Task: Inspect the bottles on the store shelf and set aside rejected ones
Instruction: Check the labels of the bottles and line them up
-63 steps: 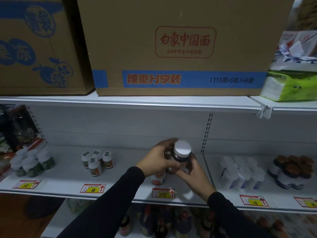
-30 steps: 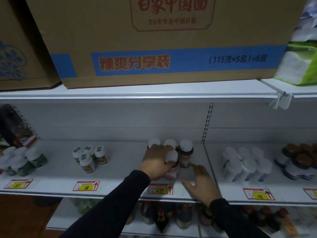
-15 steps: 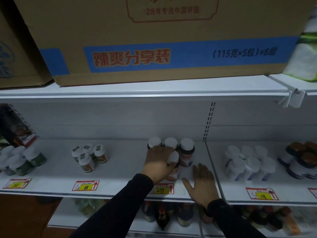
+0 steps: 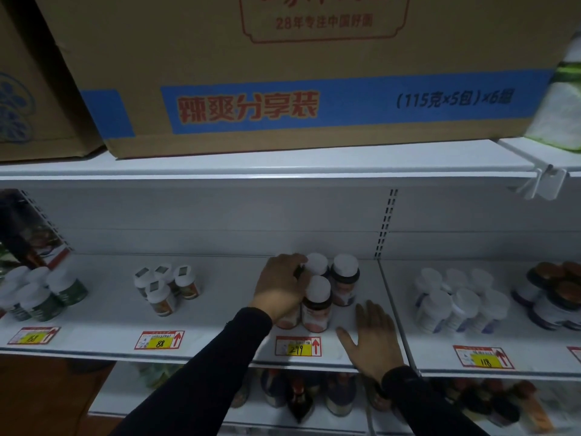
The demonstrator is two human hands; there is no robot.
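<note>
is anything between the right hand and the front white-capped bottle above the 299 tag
Nothing visible. The right hand lies open and flat on the bare shelf, just right of the front bottle. The left hand covers the bottles on the other side.

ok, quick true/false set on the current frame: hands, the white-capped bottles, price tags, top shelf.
1. The left hand rests on the cluster of dark white-capped bottles. True.
2. The right hand holds a bottle in the air. False: it lies open and flat on the white metal shelf, empty.
3. The red-bordered price tag below that cluster reads 88. False: it reads 299.
4. A brown cardboard box with a blue band sits on the shelf above. True.
</note>
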